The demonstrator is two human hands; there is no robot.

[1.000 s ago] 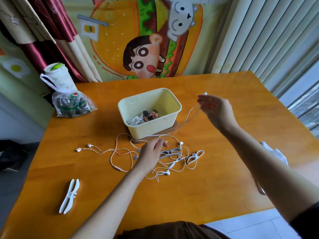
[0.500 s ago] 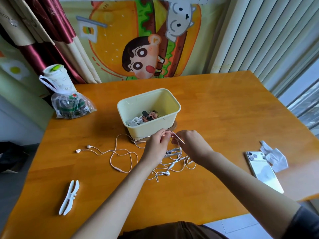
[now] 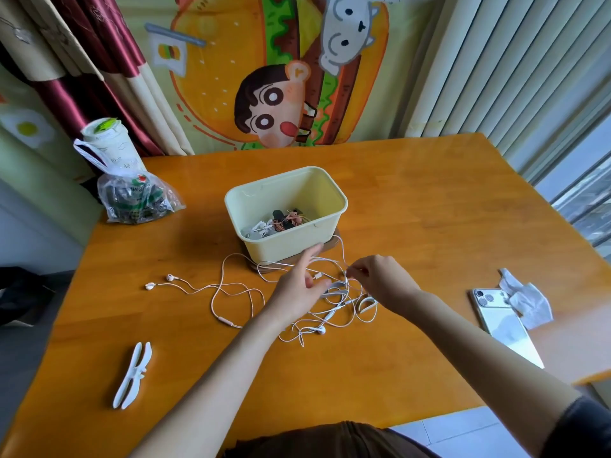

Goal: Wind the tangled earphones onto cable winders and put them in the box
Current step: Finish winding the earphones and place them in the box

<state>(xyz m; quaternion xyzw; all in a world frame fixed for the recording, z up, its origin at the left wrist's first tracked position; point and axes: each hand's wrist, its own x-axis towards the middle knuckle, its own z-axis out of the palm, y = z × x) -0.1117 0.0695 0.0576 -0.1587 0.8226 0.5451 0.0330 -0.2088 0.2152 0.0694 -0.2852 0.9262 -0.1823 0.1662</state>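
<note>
A tangle of white earphones [image 3: 238, 292] lies on the wooden table in front of the pale yellow box [image 3: 284, 242]. Two earbuds [image 3: 160, 281] trail off to the left. My left hand [image 3: 302, 289] hovers over the tangle with fingers spread and straight, a cable running under them. Just to its right, my right hand [image 3: 380, 280] pinches a strand of the cable. A white cable winder [image 3: 365, 304] lies under the wires by my right wrist. Another white winder [image 3: 132, 375] lies alone at the near left. Wound earphones sit inside the box.
A phone [image 3: 502, 325] and a crumpled tissue [image 3: 525, 299] lie at the right. A plastic bag [image 3: 135, 200] and a white cup [image 3: 109, 143] stand at the far left corner. The table's [image 3: 429, 209] near edge runs just in front of my body.
My right hand came down from holding the cable high at the right to the tangle. My left hand's fingers have opened and spread over the wires.
</note>
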